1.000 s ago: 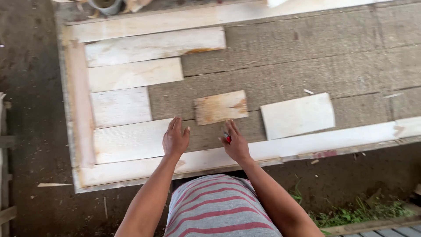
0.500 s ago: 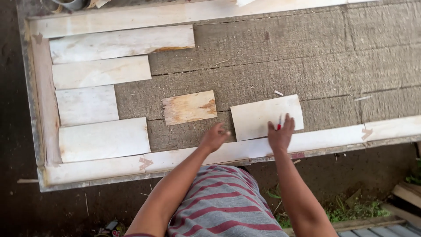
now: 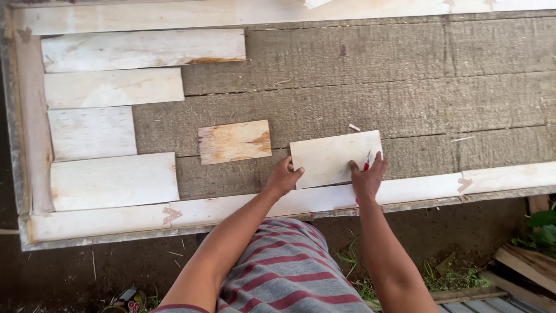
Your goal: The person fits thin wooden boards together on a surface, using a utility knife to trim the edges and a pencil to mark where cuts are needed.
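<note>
A pale rectangular veneer piece (image 3: pixel 333 156) lies on the grey board surface (image 3: pixel 405 98). My left hand (image 3: pixel 283 178) grips its lower left edge with curled fingers. My right hand (image 3: pixel 368 177) rests on its lower right corner and holds a small red tool (image 3: pixel 366 163) between the fingers. A smaller brownish veneer piece (image 3: pixel 234 141) lies just to the left, apart from both hands.
Several pale veneer strips (image 3: pixel 113 136) lie stacked in rows at the left. A pale wooden border (image 3: pixel 231 206) frames the board on the near, left and far sides. Dirt ground, grass (image 3: pixel 446 278) and wood scraps (image 3: pixel 530 261) lie below right.
Both hands moved right from the left-hand veneer strip to the pale rectangular piece. They shifted slightly on it in the last half second; the view followed rightwards.
</note>
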